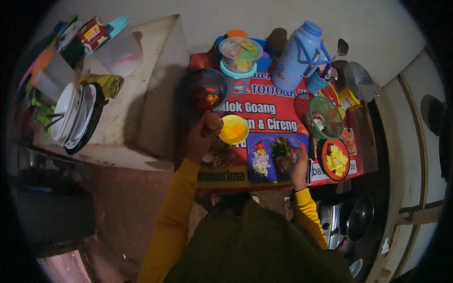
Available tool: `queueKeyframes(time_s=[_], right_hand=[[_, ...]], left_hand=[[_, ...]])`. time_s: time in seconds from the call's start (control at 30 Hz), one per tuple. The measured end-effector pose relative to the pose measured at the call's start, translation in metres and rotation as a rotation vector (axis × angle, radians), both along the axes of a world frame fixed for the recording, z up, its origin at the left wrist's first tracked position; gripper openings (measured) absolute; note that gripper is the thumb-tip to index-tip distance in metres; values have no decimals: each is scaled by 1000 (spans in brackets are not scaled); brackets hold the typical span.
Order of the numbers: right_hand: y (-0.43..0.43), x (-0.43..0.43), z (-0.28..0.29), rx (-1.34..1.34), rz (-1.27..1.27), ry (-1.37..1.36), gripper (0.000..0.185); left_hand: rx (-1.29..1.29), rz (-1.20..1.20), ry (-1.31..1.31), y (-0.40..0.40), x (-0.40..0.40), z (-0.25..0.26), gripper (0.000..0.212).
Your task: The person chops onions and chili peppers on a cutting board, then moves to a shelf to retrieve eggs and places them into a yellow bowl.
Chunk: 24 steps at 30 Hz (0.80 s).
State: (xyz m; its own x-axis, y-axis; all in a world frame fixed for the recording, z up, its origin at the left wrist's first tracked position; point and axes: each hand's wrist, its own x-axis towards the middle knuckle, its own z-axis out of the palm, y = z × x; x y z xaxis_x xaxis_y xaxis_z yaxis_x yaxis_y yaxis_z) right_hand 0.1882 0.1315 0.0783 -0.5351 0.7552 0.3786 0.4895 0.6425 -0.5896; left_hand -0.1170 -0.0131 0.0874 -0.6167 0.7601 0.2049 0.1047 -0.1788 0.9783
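My left hand [201,136] holds a brown egg [214,121] at the left rim of a small yellow bowl [247,136]. Egg yolks [238,130] lie in that bowl; whether the egg is whole or cracked is not plain. My right hand [300,166] is blurred over the right side of a blue chopping board [253,177], beside chopped green leaves [280,146]. Its fingers are too unclear to tell if they grip anything. Chopped white pieces [261,166] and red bits [260,146] share the board. A knife [310,171] lies right of this hand.
A printed red banner [262,106] covers the table. Around it stand a dark bowl of chillies and tomatoes [211,97], a blue thermos jug [293,63], a green basket [325,132] and an orange plate [343,150] with yellow sachets. Stacked plates [79,120] sit on the left ledge.
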Motion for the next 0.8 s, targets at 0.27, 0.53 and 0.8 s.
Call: queueKeyframes(time_s=[0.27,0.53,0.8], right_hand=[[-79,-189,29,-161,960,134,41],[-94,-259,-52,44,999,-299,45],[-110,-294,-93,318,1083,-403,38]], left_hand=[[59,173,199,-108,17,67,42],[260,466,-110,-219,65,-12,42],[41,894,-142,-242,163,4,65]])
